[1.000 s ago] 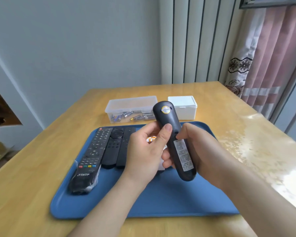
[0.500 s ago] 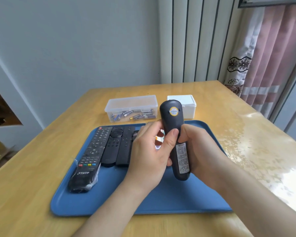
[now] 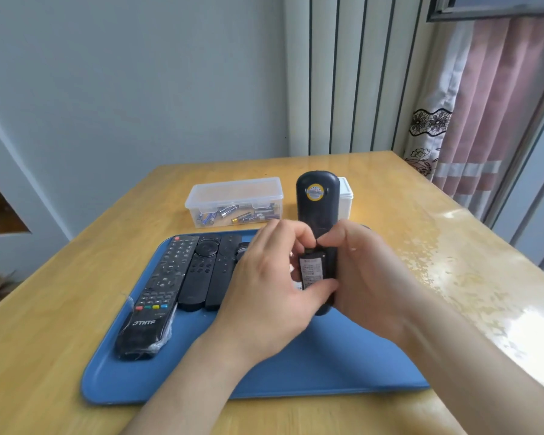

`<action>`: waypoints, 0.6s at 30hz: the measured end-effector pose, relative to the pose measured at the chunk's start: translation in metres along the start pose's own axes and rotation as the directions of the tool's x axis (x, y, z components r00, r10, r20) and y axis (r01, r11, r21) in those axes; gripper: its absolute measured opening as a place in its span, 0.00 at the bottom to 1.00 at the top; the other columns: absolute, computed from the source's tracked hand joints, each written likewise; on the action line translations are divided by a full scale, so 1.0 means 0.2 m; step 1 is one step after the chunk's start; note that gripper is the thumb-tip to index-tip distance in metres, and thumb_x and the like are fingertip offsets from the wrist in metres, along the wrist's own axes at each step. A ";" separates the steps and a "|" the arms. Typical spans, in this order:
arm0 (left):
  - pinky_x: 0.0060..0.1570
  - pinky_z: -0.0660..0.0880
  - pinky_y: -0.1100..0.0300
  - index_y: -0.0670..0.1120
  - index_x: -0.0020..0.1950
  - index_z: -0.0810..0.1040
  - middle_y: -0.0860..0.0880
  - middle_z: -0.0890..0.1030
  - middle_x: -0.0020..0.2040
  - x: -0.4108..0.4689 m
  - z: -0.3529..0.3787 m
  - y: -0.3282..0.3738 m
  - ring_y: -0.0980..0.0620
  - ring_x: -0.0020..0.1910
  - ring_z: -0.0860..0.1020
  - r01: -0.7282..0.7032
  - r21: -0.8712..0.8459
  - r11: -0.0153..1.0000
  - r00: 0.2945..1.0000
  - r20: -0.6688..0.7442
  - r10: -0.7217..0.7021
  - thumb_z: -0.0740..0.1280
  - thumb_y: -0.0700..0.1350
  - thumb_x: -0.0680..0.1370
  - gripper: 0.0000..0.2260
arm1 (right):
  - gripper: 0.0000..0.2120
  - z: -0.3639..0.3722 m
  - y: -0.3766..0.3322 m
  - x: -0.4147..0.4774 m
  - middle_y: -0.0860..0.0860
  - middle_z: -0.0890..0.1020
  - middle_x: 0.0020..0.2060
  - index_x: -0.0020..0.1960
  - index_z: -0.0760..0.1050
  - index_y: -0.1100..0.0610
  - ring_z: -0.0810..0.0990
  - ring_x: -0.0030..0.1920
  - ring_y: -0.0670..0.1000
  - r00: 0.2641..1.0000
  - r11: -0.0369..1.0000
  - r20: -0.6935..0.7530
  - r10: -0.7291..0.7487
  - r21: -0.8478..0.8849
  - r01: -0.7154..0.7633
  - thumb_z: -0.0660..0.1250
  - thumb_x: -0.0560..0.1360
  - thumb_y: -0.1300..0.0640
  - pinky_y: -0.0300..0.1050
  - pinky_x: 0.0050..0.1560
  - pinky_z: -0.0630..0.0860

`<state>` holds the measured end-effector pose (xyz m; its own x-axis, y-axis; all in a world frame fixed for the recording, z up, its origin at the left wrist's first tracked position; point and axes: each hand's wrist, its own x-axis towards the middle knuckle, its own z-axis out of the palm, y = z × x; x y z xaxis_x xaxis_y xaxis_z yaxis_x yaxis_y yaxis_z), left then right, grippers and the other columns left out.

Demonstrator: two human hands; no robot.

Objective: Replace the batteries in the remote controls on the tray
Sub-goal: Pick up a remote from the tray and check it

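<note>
A dark remote (image 3: 318, 208) stands nearly upright above the blue tray (image 3: 327, 375), its back with a round yellow sticker and a white label facing me. My left hand (image 3: 264, 287) grips its lower half from the left, thumb across the label end. My right hand (image 3: 368, 274) holds it from the right, fingertips pressing at the battery cover's upper edge. Three more black remotes lie side by side on the tray's left: a long buttoned one (image 3: 157, 293) in plastic wrap and two slim ones (image 3: 198, 271), (image 3: 223, 271).
Behind the tray stand a clear plastic box (image 3: 233, 199) with several loose batteries and a white lidded box (image 3: 346, 199), mostly hidden by the held remote. The wooden table (image 3: 44, 309) runs to a glossy right edge near a curtain (image 3: 490, 105).
The remote has turned more upright and shifted slightly right. Both hands have slid down round its lower half, fingertips now meeting at the battery cover.
</note>
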<state>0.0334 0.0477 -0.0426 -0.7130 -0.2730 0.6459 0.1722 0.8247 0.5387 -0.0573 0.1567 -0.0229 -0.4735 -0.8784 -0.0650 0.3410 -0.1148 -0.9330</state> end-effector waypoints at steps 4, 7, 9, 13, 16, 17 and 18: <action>0.42 0.77 0.58 0.56 0.47 0.67 0.55 0.82 0.40 -0.01 0.00 0.06 0.54 0.38 0.80 0.046 -0.199 0.979 0.999 -0.009 -0.049 0.76 0.43 0.70 0.19 | 0.12 -0.06 0.00 0.03 0.58 0.75 0.43 0.51 0.72 0.58 0.74 0.44 0.59 0.997 0.993 -0.072 0.016 0.115 -0.008 0.55 0.71 0.58 0.50 0.39 0.67; 0.40 0.78 0.60 0.57 0.50 0.74 0.54 0.83 0.39 -0.02 0.00 0.09 0.55 0.37 0.82 0.076 -0.350 0.934 0.997 0.008 -0.078 0.71 0.41 0.74 0.13 | 0.11 -0.11 -0.01 0.05 0.61 0.75 0.46 0.53 0.71 0.62 0.77 0.45 0.60 0.974 0.992 -0.224 -0.024 0.113 0.050 0.56 0.72 0.64 0.54 0.45 0.72; 0.34 0.74 0.62 0.57 0.54 0.76 0.54 0.79 0.36 -0.04 0.01 0.08 0.58 0.32 0.76 0.052 -0.260 0.964 0.995 0.101 -0.026 0.67 0.44 0.76 0.10 | 0.09 -0.15 -0.05 0.04 0.60 0.74 0.42 0.51 0.71 0.61 0.80 0.39 0.58 0.940 0.995 -0.330 -0.086 0.013 0.095 0.55 0.74 0.68 0.52 0.41 0.72; 0.43 0.73 0.56 0.58 0.63 0.72 0.57 0.77 0.42 -0.07 0.05 0.08 0.53 0.44 0.76 -0.162 0.140 0.977 0.915 0.392 0.096 0.60 0.50 0.78 0.14 | 0.13 -0.24 -0.09 0.00 0.57 0.75 0.46 0.57 0.73 0.60 0.84 0.42 0.56 0.932 0.990 -0.340 -0.130 0.003 0.139 0.59 0.77 0.71 0.52 0.41 0.76; 0.46 0.72 0.55 0.60 0.69 0.67 0.56 0.72 0.45 -0.09 0.07 0.09 0.52 0.49 0.74 -0.260 0.209 0.943 0.849 0.515 0.119 0.55 0.59 0.80 0.18 | 0.09 -0.28 -0.05 -0.02 0.55 0.77 0.43 0.55 0.75 0.59 0.85 0.46 0.56 0.924 0.984 -0.351 -0.153 0.029 0.174 0.62 0.77 0.69 0.50 0.44 0.77; 0.47 0.73 0.55 0.60 0.69 0.67 0.56 0.73 0.46 -0.09 0.08 0.10 0.52 0.50 0.73 -0.284 0.217 0.934 0.837 0.532 0.131 0.53 0.61 0.79 0.19 | 0.08 -0.28 -0.04 -0.03 0.55 0.78 0.43 0.55 0.75 0.60 0.85 0.45 0.55 0.920 0.982 -0.361 -0.154 0.049 0.184 0.62 0.78 0.68 0.49 0.44 0.77; 0.47 0.74 0.55 0.58 0.68 0.68 0.55 0.74 0.47 -0.08 0.08 0.10 0.52 0.50 0.73 -0.305 0.225 0.925 0.836 0.528 0.147 0.53 0.61 0.78 0.20 | 0.08 -0.28 -0.03 -0.03 0.56 0.79 0.43 0.55 0.75 0.60 0.85 0.45 0.54 0.918 0.978 -0.365 -0.154 0.074 0.193 0.63 0.78 0.67 0.48 0.44 0.77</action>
<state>0.0378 0.0766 -0.0501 -0.9298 0.1550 0.3337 0.2240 0.9579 0.1793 -0.1015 0.1876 -0.0368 -0.7837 -0.6195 -0.0457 0.3024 -0.3162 -0.8992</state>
